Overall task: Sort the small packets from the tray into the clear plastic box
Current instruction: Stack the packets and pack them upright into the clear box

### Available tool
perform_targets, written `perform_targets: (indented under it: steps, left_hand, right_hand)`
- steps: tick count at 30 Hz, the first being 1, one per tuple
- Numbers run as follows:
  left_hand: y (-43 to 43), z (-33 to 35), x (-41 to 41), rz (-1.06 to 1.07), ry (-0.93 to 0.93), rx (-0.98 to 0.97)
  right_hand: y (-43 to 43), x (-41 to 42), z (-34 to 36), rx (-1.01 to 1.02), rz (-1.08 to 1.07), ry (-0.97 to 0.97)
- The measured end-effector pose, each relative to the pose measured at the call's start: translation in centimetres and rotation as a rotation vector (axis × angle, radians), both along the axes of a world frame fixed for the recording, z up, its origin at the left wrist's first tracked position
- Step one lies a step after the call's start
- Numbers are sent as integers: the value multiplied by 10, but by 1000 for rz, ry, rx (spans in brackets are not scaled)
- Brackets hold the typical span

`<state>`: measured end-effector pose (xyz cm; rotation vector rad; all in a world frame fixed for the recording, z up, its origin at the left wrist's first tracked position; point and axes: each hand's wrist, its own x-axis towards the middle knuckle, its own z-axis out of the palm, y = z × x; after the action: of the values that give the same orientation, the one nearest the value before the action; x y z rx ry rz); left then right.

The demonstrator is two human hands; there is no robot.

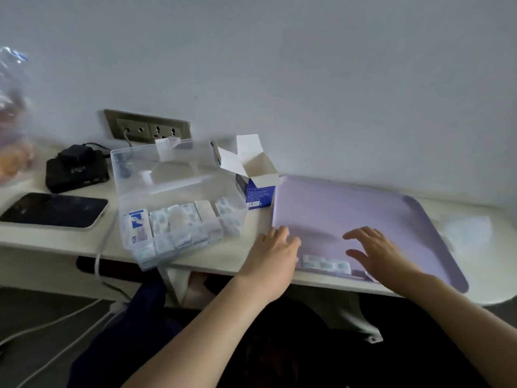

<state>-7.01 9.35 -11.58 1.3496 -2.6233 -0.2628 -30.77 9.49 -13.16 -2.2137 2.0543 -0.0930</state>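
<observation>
Already sorted: boxed packets (173,224) stand in rows against the near wall of the clear plastic box (179,163).
Left to sort: loose packets (326,265), a short row by the near rim of the tray (377,203).
Hands: my left hand (275,250) and right hand (376,252) flank that row, fingers spread, gripping nothing.
Unclear: packet count; whether my fingertips touch the tray.

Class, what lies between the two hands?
A short row of packets on the tray, between the left hand and right hand; head view.

Left hand (275,247), right hand (376,252) over lilac tray (349,208)
</observation>
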Motion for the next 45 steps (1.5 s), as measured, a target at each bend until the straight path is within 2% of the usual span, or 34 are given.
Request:
perform_targets:
  steps: [3,8,16,20,31,34,36,39,42,45]
  left_hand:
    - [-5,-9,-19,-35,-56,31]
    - [-12,-18,-48,-22,-109,130]
    - [-23,-23,-73,56,-163,197]
    - [-22,-23,-81,67,-191,221]
    - [-22,-18,-87,-1,-158,408]
    - [-21,-18,-86,-4,-152,443]
    - [-21,-18,-86,-7,-119,473]
    - [-23,-19,-86,30,53,567]
    - [-29,-18,-84,104,177,565]
    - [-34,-13,-81,143,273,655]
  right_hand:
    - [2,-31,5,147,-144,-28]
    - [10,-55,13,328,-142,-60]
    - [18,-72,18,348,-221,-199]
    - [28,-77,18,428,-183,-210]
    - [28,-63,20,363,-117,-198]
    - [28,-57,22,296,-130,-199]
    - [27,-50,25,176,-141,-229]
    - [24,-35,29,-43,-127,-305]
    - [22,-24,29,-240,-76,-359]
    - [21,-17,26,-355,24,-403]
